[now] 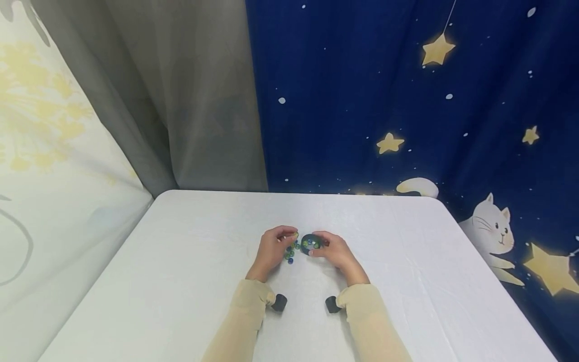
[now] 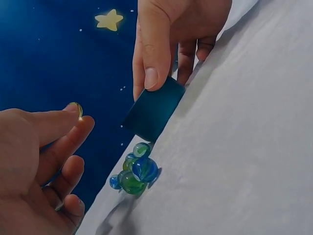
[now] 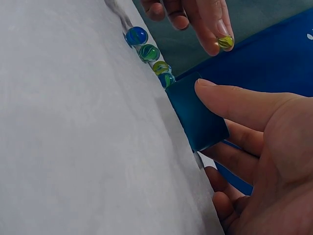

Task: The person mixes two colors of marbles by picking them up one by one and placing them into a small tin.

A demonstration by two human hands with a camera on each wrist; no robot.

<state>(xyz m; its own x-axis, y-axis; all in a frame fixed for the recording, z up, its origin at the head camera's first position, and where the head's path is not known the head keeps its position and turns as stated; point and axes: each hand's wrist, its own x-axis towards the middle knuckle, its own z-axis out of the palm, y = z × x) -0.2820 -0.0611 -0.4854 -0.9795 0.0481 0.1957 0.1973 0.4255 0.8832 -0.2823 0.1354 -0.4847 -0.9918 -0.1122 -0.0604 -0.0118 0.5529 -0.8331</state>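
Between thumb and fingertip, my left hand (image 1: 270,248) pinches a yellow-green glass marble (image 3: 225,42), held up above the table. My right hand (image 1: 338,250) grips a small round teal cup (image 3: 195,113) by its sides, thumb on the near side and fingers behind. The cup stands on the table, and several marbles show inside its rim in the head view. Just left of the cup lies a loose cluster of blue and green swirled marbles (image 2: 132,182), beneath and beside my left hand.
A white cloth covers the table (image 1: 190,281). Behind its far edge hang a grey curtain (image 1: 212,100) and a dark blue curtain (image 1: 334,100) with stars and a cat. Black straps with small devices (image 1: 280,303) are at both sleeve cuffs.
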